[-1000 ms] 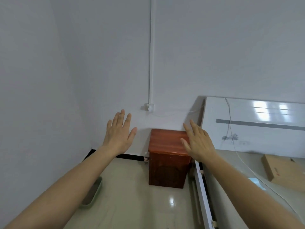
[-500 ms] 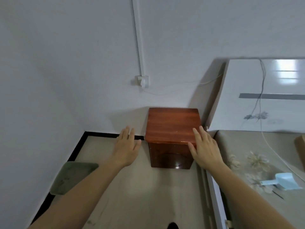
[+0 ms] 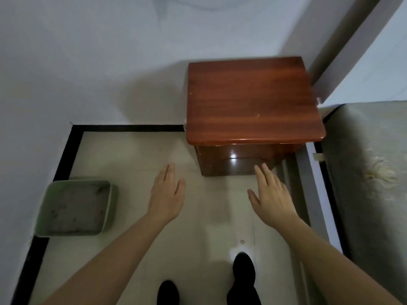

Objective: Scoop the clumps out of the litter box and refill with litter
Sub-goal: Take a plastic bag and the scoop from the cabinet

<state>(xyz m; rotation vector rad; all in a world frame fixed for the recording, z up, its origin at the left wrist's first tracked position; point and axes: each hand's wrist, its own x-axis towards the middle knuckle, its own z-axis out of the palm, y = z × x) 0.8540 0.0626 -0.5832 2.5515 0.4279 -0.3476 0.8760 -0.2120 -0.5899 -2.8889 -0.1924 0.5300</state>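
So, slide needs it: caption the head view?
Left hand and right hand open, empty; litter box on the floor.

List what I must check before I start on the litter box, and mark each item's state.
1. The left hand is free: ok, open and holding nothing.
2. The right hand is free: ok, open and holding nothing.
3. The litter box is located: ok, on the floor by the left wall, left of the left hand.
4. There are clumps to remove: cannot tell; dark specks dot the grey litter.
5. A scoop is ready: not ok, none in view.
6. A refill supply is ready: not ok, none in view.
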